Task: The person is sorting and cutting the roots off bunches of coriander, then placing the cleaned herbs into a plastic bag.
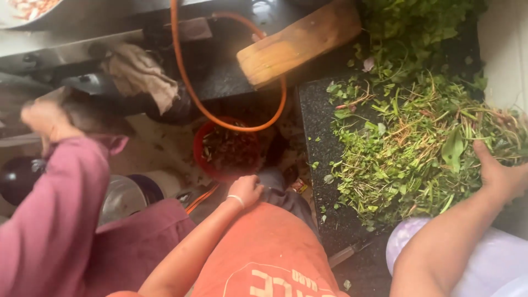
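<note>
Curled loosely over the far edge of the heap of leafy greens (418, 148) on the dark counter (316, 126), my right hand (498, 173) rests on light, limp, tangled stems best gathered from underneath in a bunch, while my left hand (246, 190) hangs half-closed, holding nothing, above the red bucket (199, 151).

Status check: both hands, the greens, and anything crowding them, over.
Right hand resting in the leafy greens on the dark counter. Left hand loosely curled, empty, above the red bucket. Another person's maroon sleeve close on the left.
</note>
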